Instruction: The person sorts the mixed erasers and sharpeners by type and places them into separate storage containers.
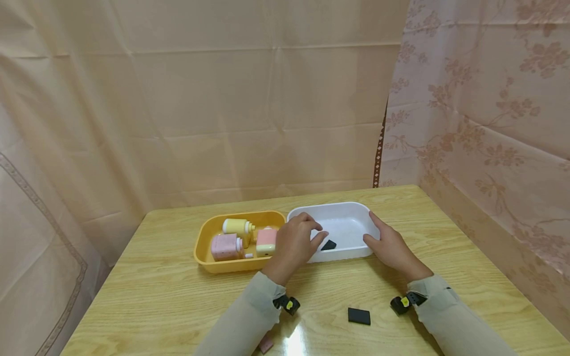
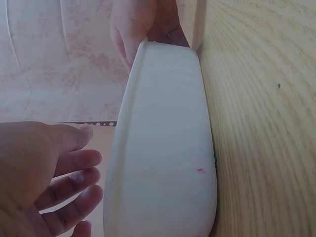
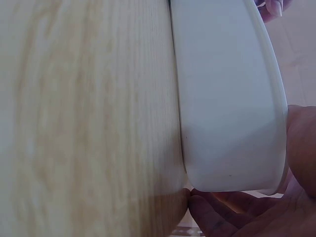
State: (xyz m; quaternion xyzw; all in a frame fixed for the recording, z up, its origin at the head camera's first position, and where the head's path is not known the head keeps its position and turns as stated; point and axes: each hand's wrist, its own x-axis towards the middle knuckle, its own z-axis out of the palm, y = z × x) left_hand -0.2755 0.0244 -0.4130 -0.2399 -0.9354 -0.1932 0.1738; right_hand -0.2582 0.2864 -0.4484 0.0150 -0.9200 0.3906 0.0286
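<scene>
A white plastic tray stands on the table, with a small black piece inside near its front wall. My right hand grips the tray's right end; its thumb lies over the rim, and the fingers reach around the outside, as the right wrist view also shows. Over the tray's left end hovers my left hand, its fingers loosely bent. In the left wrist view those fingers hold nothing, beside the tray's rim.
Left of the white tray sits a yellow tray containing a yellow bottle, a pink-purple bottle and a pink and cream block-like item. Nearer me lie a flat black rectangle and a pink piece, partly hidden by the left sleeve.
</scene>
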